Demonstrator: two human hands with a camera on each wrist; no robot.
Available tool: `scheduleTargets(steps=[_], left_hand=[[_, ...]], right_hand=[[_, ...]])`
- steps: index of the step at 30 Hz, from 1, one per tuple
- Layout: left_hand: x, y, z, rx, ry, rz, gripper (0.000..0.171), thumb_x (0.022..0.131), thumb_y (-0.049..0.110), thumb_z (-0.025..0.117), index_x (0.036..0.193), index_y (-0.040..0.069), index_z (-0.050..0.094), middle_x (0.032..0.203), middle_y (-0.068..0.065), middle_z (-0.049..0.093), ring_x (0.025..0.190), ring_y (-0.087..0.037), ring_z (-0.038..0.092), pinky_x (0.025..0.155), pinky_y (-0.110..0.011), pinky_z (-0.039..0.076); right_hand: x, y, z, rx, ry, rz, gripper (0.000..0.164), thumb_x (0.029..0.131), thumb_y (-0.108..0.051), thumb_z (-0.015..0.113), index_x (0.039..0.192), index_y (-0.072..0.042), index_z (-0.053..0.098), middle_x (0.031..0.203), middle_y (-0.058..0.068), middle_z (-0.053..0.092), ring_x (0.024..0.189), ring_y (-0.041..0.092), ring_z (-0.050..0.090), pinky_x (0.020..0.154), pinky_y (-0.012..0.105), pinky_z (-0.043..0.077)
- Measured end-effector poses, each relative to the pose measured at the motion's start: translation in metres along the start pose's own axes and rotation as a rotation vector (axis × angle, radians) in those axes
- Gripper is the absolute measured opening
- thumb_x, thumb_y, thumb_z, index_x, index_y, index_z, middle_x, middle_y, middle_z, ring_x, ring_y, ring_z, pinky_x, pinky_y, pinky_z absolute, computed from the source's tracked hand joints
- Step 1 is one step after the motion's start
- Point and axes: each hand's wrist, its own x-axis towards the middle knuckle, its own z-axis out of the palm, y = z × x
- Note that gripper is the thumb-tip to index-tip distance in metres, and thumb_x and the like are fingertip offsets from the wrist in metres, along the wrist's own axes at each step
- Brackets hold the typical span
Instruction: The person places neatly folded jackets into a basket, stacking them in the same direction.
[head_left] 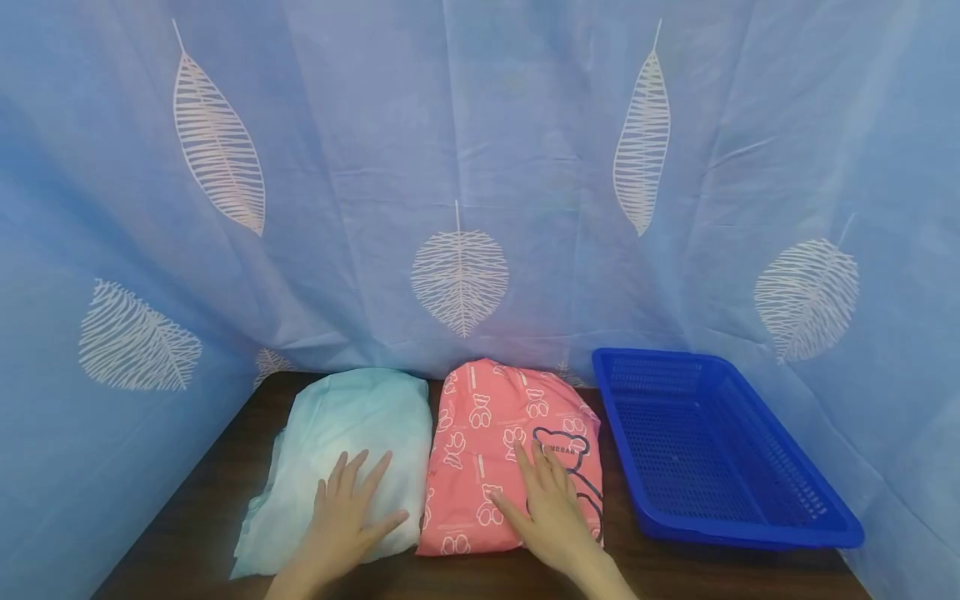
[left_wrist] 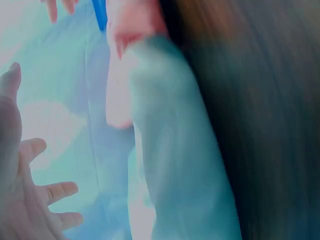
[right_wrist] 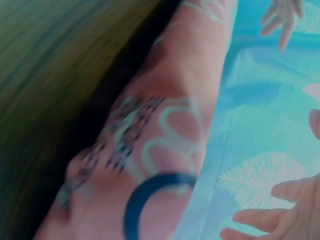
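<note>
A pale blue folded cloth (head_left: 367, 417) lies on the left half of the dark wooden table, its layered edges showing at the left. Beside it lies a pink folded cloth (head_left: 480, 458) with white printed figures and a dark bear outline. My left hand (head_left: 345, 517) is spread over the near part of the pale blue cloth. Over the pink cloth's near right part is my right hand (head_left: 551, 508), fingers also apart. Both wrist views show the left hand (left_wrist: 25, 200) and right hand (right_wrist: 295, 215) raised above the cloths, holding nothing.
A blue plastic basket (head_left: 682, 442) with perforated walls stands to the right of the pink cloth. Blue curtains (head_left: 525, 167) with white leaf prints hang behind the table (head_left: 675, 575) and along both sides.
</note>
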Motion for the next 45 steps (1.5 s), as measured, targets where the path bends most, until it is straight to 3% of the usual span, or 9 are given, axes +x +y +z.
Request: scheduleTargets(steps=[4, 8, 14, 16, 23, 29, 35, 41, 45], left_hand=[[0.0, -0.02, -0.011, 0.005, 0.073, -0.024, 0.073, 0.085, 0.047, 0.071, 0.143, 0.009, 0.046, 0.137, -0.029, 0.043, 0.129, -0.056, 0.033, 0.093, -0.075, 0.035], [0.0, -0.043, -0.022, -0.026, 0.11, -0.08, 0.071, 0.087, 0.04, 0.071, 0.143, 0.004, 0.045, 0.137, -0.035, 0.038, 0.127, -0.061, 0.03, 0.092, -0.079, 0.032], [0.002, -0.071, -0.035, -0.093, -0.063, -0.345, 0.078, 0.092, 0.05, 0.059, 0.151, 0.009, 0.028, 0.145, -0.044, 0.013, 0.131, -0.068, 0.009, 0.094, -0.084, 0.015], [0.004, -0.078, -0.037, -0.115, -0.118, -0.389, 0.082, 0.092, 0.054, 0.057, 0.154, 0.012, 0.024, 0.147, -0.044, 0.006, 0.132, -0.069, 0.003, 0.093, -0.085, 0.011], [0.02, -0.1, -0.038, -0.117, -0.193, -0.349, 0.088, 0.09, 0.062, 0.056, 0.156, 0.017, 0.019, 0.146, -0.047, -0.002, 0.13, -0.071, -0.001, 0.09, -0.087, 0.008], [0.032, -0.132, -0.032, -0.167, -0.286, -0.417, 0.097, 0.089, 0.065, 0.053, 0.157, 0.013, 0.006, 0.139, -0.054, -0.004, 0.127, -0.074, -0.001, 0.094, -0.085, 0.01], [0.035, -0.149, -0.022, -0.299, -0.338, -0.431, 0.097, 0.092, 0.061, 0.053, 0.156, 0.006, 0.005, 0.146, -0.049, 0.007, 0.129, -0.071, 0.007, 0.098, -0.081, 0.012], [0.033, -0.15, -0.019, -0.287, -0.313, -0.393, 0.092, 0.094, 0.057, 0.053, 0.155, 0.003, 0.011, 0.15, -0.042, 0.014, 0.133, -0.065, 0.014, 0.101, -0.078, 0.016], [0.033, -0.15, -0.022, -0.356, -0.323, -0.397, 0.091, 0.094, 0.055, 0.054, 0.156, 0.004, 0.01, 0.153, -0.04, 0.008, 0.137, -0.061, 0.012, 0.102, -0.076, 0.021]], right_hand=[[0.011, -0.011, 0.004, 0.151, -0.047, 0.029, 0.076, 0.096, -0.052, 0.053, 0.154, -0.011, 0.029, 0.156, 0.017, 0.032, 0.142, 0.04, 0.028, 0.108, 0.067, 0.026], [0.024, -0.024, 0.009, 0.302, -0.12, 0.01, 0.071, 0.098, -0.048, 0.051, 0.155, -0.014, 0.027, 0.156, 0.013, 0.033, 0.142, 0.038, 0.03, 0.109, 0.064, 0.027], [0.044, -0.047, 0.025, 0.391, -0.215, -0.065, 0.068, 0.1, -0.047, 0.048, 0.155, -0.014, 0.027, 0.155, 0.012, 0.034, 0.143, 0.034, 0.03, 0.112, 0.059, 0.027], [0.049, -0.055, 0.032, 0.388, -0.231, -0.1, 0.069, 0.1, -0.048, 0.048, 0.155, -0.012, 0.027, 0.155, 0.012, 0.035, 0.143, 0.032, 0.031, 0.112, 0.057, 0.028], [0.07, -0.073, 0.057, 0.376, -0.283, -0.138, 0.072, 0.099, -0.05, 0.048, 0.154, -0.009, 0.028, 0.154, 0.012, 0.036, 0.142, 0.032, 0.032, 0.113, 0.053, 0.029], [0.089, -0.079, 0.08, 0.346, -0.313, -0.111, 0.073, 0.1, -0.046, 0.049, 0.154, -0.003, 0.025, 0.155, 0.017, 0.033, 0.143, 0.033, 0.031, 0.114, 0.051, 0.028], [0.106, -0.084, 0.099, 0.321, -0.327, -0.015, 0.075, 0.098, -0.047, 0.05, 0.153, -0.001, 0.025, 0.152, 0.025, 0.034, 0.141, 0.038, 0.031, 0.113, 0.053, 0.029], [0.115, -0.087, 0.111, 0.347, -0.332, 0.133, 0.078, 0.095, -0.05, 0.053, 0.154, -0.007, 0.027, 0.152, 0.029, 0.03, 0.142, 0.044, 0.025, 0.11, 0.061, 0.027], [0.121, -0.085, 0.115, 0.36, -0.313, 0.209, 0.079, 0.091, -0.047, 0.059, 0.152, -0.007, 0.031, 0.15, 0.034, 0.027, 0.141, 0.049, 0.022, 0.107, 0.065, 0.028]])
